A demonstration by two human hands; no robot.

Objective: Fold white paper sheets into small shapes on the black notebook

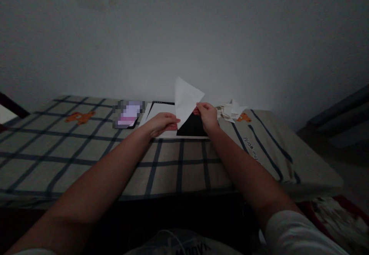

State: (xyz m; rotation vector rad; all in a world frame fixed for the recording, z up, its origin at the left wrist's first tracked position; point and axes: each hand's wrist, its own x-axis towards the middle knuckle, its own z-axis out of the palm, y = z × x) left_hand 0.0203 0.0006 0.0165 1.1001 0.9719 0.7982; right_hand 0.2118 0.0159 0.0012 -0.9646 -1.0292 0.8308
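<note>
A sheet of white paper with a pointed, folded-looking outline is held up between both hands. My left hand pinches its lower left edge, fingers closed. Higher up on the right side, my right hand grips the paper's edge between thumb and fingers. Beneath them lies an open notebook or folder, with a white page on the left and a black sheet on the right. The paper and hands cover part of it.
A phone with a lit, blurred screen lies left of the notebook. Folded white paper pieces are heaped to the right. A checked cloth with orange bear figures covers the table, which stands against a grey wall.
</note>
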